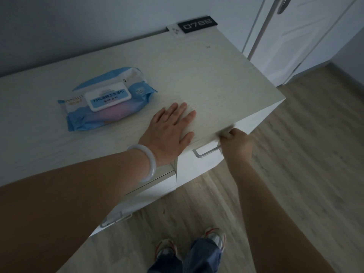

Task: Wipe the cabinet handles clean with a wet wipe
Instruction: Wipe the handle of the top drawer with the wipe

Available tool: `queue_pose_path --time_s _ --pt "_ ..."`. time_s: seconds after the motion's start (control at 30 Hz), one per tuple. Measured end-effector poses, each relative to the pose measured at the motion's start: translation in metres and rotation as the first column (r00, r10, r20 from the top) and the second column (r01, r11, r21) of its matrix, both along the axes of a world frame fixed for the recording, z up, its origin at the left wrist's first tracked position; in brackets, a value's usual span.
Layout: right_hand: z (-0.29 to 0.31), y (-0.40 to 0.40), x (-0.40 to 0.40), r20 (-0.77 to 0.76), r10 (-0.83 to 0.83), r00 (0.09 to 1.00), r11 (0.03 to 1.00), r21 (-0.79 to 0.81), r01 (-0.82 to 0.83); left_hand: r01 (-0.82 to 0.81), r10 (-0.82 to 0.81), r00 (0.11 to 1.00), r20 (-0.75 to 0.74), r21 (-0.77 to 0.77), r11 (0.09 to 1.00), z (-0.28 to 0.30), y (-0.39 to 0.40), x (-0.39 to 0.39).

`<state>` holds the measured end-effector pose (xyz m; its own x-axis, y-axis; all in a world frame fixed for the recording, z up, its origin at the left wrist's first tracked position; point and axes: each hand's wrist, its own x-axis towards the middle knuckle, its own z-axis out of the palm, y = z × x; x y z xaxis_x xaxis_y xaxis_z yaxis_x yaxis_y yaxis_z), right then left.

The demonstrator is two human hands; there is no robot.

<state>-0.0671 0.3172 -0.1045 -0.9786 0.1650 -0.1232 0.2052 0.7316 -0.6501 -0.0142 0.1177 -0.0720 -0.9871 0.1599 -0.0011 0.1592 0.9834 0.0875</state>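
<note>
My left hand [169, 131] lies flat with straight fingers on the pale cabinet top [206, 71], near its front edge. Just below that edge, my right hand [235, 144] is curled round the right end of a metal drawer handle [204, 152], with a bit of wet wipe [226, 133] showing blurred at the fingers. A second metal handle [114, 220] sits on a lower drawer front at the left. The blue pack of wet wipes [106, 99] lies closed on the top, left of my left hand.
A black digital display [198, 24] and a small white card stand at the cabinet's back edge. A white door [295, 36] with a lever is at the right. Wood floor [295, 174] and my feet [189, 251] are below.
</note>
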Motion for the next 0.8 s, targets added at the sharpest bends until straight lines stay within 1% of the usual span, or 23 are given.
queue_pose_path --time_s 0.07,0.13,0.2,0.27,0.33,0.37,0.4,0.43,0.47,0.5,0.53,0.57,0.6,0.63,0.7,0.8 --pt "-0.006 0.001 0.014 -0.050 -0.081 0.995 0.994 -0.083 0.077 -0.004 0.004 1.000 -0.015 -0.005 1.000 -0.001 0.000 0.001" --pt "-0.013 0.001 0.029 -0.041 -0.164 0.986 0.970 -0.189 0.153 -0.003 0.003 1.000 -0.020 0.004 1.000 -0.002 0.000 0.001" --pt "-0.013 0.002 0.032 0.028 -0.210 0.977 0.936 -0.283 0.209 0.001 -0.001 1.000 -0.019 0.002 1.000 -0.002 -0.001 0.001" --pt "-0.009 0.004 0.021 0.134 -0.256 0.957 0.897 -0.337 0.287 0.002 -0.002 1.000 -0.023 -0.004 1.000 -0.003 0.000 0.000" --pt "-0.004 0.006 0.010 0.200 -0.251 0.947 0.871 -0.380 0.312 0.001 -0.001 1.000 -0.030 -0.009 1.000 -0.003 0.000 0.000" --pt "-0.001 0.006 0.007 0.218 -0.221 0.951 0.867 -0.402 0.294 0.001 -0.001 0.999 -0.032 -0.014 1.000 -0.004 0.000 0.000" --pt "-0.004 0.007 0.006 0.244 -0.191 0.951 0.874 -0.399 0.278 0.000 0.000 0.999 -0.032 -0.019 1.000 -0.004 0.000 -0.001" --pt "-0.001 0.004 0.012 0.280 -0.207 0.937 0.855 -0.414 0.313 -0.002 0.002 0.999 -0.032 -0.021 1.000 -0.004 0.000 0.000" --pt "-0.006 0.000 0.020 0.289 -0.209 0.934 0.862 -0.396 0.315 -0.004 0.003 1.000 -0.031 -0.020 1.000 -0.004 0.000 0.000" --pt "-0.010 -0.005 0.030 0.303 -0.229 0.925 0.827 -0.441 0.349 -0.004 0.004 1.000 -0.030 -0.015 1.000 -0.003 0.000 0.000" --pt "-0.013 -0.013 0.041 0.331 -0.213 0.919 0.778 -0.512 0.365 -0.003 0.003 1.000 -0.029 -0.008 1.000 -0.003 0.000 0.000" --pt "-0.016 -0.020 0.049 0.326 -0.123 0.937 0.814 -0.507 0.283 -0.002 0.002 1.000 -0.028 -0.002 1.000 -0.002 0.000 0.000" --pt "-0.013 -0.023 0.054 0.330 -0.126 0.936 0.796 -0.529 0.294 0.000 0.000 1.000 -0.028 0.002 1.000 -0.002 0.000 0.001" --pt "-0.012 -0.022 0.052 0.332 -0.110 0.937 0.799 -0.531 0.283 0.001 -0.001 1.000 -0.029 0.003 1.000 -0.002 0.000 0.001" --pt "-0.011 -0.017 0.042 0.313 -0.121 0.942 0.791 -0.543 0.282 -0.001 0.001 0.999 -0.033 0.006 1.000 -0.002 0.000 0.000" --pt "-0.014 -0.019 0.031 0.306 -0.199 0.931 0.731 -0.587 0.349 -0.003 0.003 0.999 -0.038 0.016 1.000 -0.003 0.000 0.000"
